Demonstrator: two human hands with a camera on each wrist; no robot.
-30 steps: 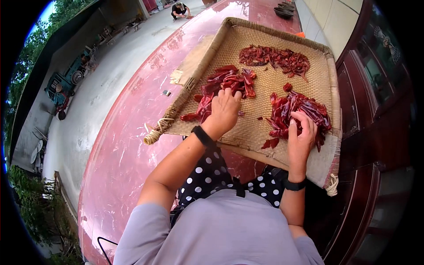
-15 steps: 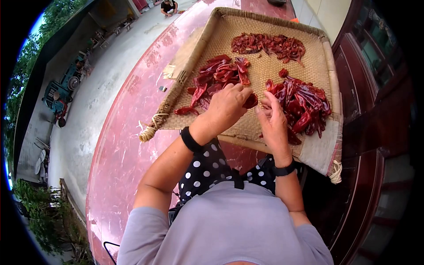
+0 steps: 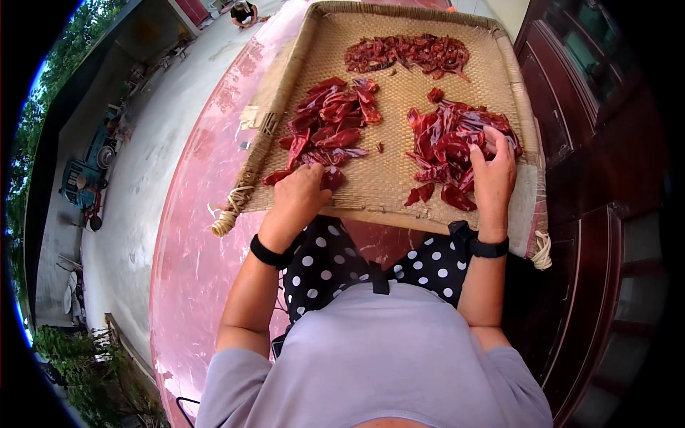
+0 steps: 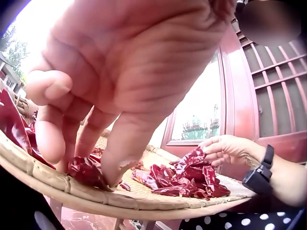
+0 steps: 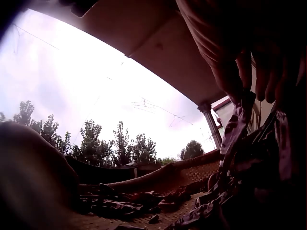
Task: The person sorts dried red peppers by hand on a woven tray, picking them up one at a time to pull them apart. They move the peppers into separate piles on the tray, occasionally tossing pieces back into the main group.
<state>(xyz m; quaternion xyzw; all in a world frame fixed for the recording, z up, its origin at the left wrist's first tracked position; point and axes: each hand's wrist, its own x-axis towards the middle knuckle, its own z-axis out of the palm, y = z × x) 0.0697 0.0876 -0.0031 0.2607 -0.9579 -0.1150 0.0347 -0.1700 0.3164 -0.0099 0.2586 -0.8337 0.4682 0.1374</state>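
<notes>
Dried red peppers lie in three groups on a woven tray (image 3: pixel 389 135): a left pile (image 3: pixel 332 121), a right pile (image 3: pixel 446 143) and smaller pieces (image 3: pixel 407 53) at the far side. My left hand (image 3: pixel 296 200) is at the near end of the left pile; the left wrist view shows its thumb and fingers around a dark red pepper (image 4: pixel 86 172). Over the right pile, my right hand (image 3: pixel 494 178) pinches a pepper (image 4: pixel 189 160) by its upper end, as the left wrist view shows. The right wrist view is dark around those fingers.
The tray's raised rim (image 3: pixel 278 107) runs along its left side, with a tied corner (image 3: pixel 225 221) near me. A pink glossy surface (image 3: pixel 193 250) extends left of it. Dark red doors (image 3: pixel 571 164) stand at the right. Another person (image 3: pixel 244 14) crouches far off.
My left hand has moved from the tray's middle, where it held a pepper, back to the left pile. My right hand has moved right, onto the right pile. The view has shifted.
</notes>
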